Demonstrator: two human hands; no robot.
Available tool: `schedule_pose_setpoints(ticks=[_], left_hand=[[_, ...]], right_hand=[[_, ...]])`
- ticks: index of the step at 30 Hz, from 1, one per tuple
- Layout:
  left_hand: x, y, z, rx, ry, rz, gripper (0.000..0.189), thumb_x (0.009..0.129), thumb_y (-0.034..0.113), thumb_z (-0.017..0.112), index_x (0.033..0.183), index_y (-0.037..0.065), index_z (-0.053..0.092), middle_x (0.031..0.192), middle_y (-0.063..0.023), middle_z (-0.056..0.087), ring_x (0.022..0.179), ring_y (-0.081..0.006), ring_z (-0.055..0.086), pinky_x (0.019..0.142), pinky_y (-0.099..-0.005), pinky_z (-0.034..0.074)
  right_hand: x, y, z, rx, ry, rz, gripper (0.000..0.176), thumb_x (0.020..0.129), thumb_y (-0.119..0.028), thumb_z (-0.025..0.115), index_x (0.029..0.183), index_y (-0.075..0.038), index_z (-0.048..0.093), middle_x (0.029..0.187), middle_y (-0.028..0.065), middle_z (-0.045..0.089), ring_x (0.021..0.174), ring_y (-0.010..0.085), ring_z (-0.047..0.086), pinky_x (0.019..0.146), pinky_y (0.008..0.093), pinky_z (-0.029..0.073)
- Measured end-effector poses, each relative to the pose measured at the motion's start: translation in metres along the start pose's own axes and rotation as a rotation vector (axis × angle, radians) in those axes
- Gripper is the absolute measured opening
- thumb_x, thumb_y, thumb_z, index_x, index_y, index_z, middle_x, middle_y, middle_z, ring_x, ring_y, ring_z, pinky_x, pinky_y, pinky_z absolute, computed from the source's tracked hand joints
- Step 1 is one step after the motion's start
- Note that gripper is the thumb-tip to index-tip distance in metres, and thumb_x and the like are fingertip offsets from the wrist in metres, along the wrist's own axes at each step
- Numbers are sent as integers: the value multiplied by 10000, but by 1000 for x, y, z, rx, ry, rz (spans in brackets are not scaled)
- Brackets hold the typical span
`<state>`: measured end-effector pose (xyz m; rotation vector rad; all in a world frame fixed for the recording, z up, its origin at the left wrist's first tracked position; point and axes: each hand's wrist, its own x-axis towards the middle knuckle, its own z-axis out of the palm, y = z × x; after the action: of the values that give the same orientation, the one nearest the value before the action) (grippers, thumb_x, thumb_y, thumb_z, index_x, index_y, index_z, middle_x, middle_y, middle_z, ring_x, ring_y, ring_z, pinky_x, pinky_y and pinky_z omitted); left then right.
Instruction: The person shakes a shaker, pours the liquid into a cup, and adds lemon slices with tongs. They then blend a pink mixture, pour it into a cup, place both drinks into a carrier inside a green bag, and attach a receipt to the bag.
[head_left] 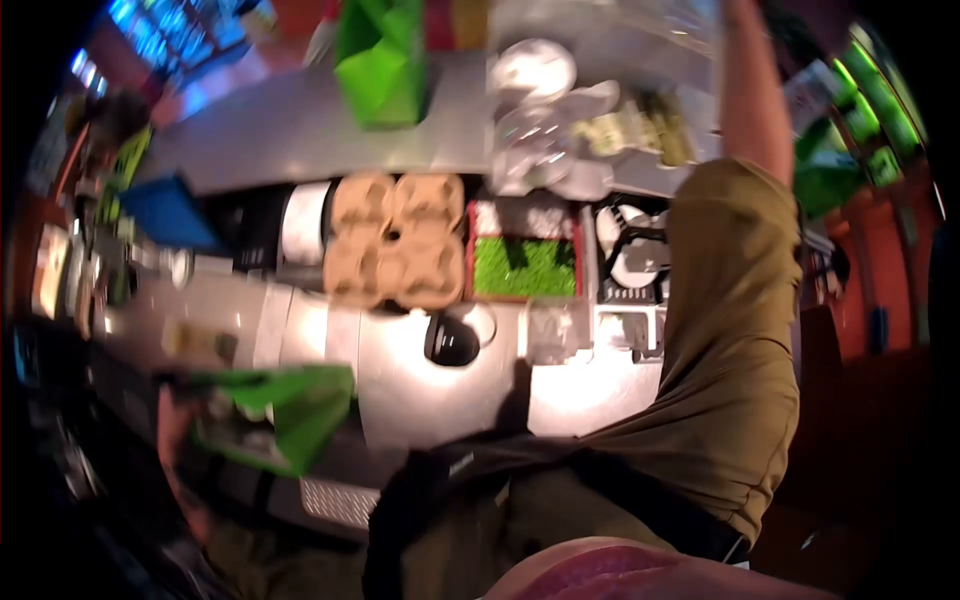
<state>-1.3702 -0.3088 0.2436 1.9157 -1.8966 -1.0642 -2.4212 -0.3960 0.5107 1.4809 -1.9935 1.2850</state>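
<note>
A green packet (pixel 275 415) with dark print on its face sits low in the view, and the left hand (pixel 172 432) is wrapped around its left end. The hand looks closed on it, though blur hides the separate fingers. Just beyond the grip, up and to the right, lies a steel counter (pixel 420 395) with a bright glare. A dark round object (pixel 452 342) is set into the counter further right of the packet. Behind that, well away from the hand, a brown cardboard cup carrier (pixel 395 240) with four wells rests beside a red-rimmed tray (pixel 474 250) filled with something bright green. A white roll (pixel 305 222) stands on the carrier's other side, and a blue shape (pixel 165 215) is almost straight up from the grip. Higher still, a grey shelf (pixel 290 130) bears a green bag (pixel 380 65) and a cluster of clear lids (pixel 535 72). The right forearm (pixel 752 95), coming out of an olive sleeve (pixel 725 330), reaches up far across from the packet. The right hand is past the top edge, so its grip cannot be told.
</note>
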Motion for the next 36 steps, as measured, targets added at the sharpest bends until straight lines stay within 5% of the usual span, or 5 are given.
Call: schedule_pose_setpoints(ticks=[9, 12, 19, 30, 36], left_hand=[[-14, 73, 22, -16, -176, 381, 613, 815, 96, 645, 1401, 120, 467, 1439, -42, 445, 1335, -206, 377, 1113, -369, 271], [-14, 73, 21, -30, -168, 478, 560, 815, 191, 628, 1362, 185, 511, 1370, -19, 523, 1273, -192, 454, 1053, -419, 349], [22, 48, 10, -138, -291, 787, 466, 811, 82, 581, 1276, 112, 573, 1277, -27, 580, 1167, -160, 532, 1003, -359, 394], [45, 35, 18, -256, -301, 1002, 437, 805, 81, 538, 1239, 91, 592, 1242, -42, 600, 1122, -181, 564, 988, -358, 410], [54, 23, 29, -489, -338, 1023, 468, 769, 8, 491, 1227, 41, 585, 1221, -60, 592, 1125, -174, 554, 1017, -341, 402]], right_hand=[[-304, -384, -80, 532, 321, -436, 214, 927, -215, 583, 1027, -28, 613, 717, 32, 495, 539, 103, 463, 478, 184, 376], [-388, -447, -25, 806, -111, -658, 241, 934, -185, 564, 1075, -2, 632, 842, 99, 561, 680, 137, 549, 569, 216, 428], [-498, -581, 120, 45, -885, -728, 319, 878, -186, 631, 1144, -16, 583, 947, 159, 625, 810, 297, 630, 629, 328, 506], [-522, -616, 142, 586, -583, -765, 173, 853, -197, 653, 848, -32, 604, 981, 106, 576, 840, 239, 558, 644, 331, 475], [-576, -562, 192, -586, -721, -1109, 143, 726, -177, 630, 810, -63, 647, 1003, 59, 558, 914, 189, 556, 743, 290, 475]])
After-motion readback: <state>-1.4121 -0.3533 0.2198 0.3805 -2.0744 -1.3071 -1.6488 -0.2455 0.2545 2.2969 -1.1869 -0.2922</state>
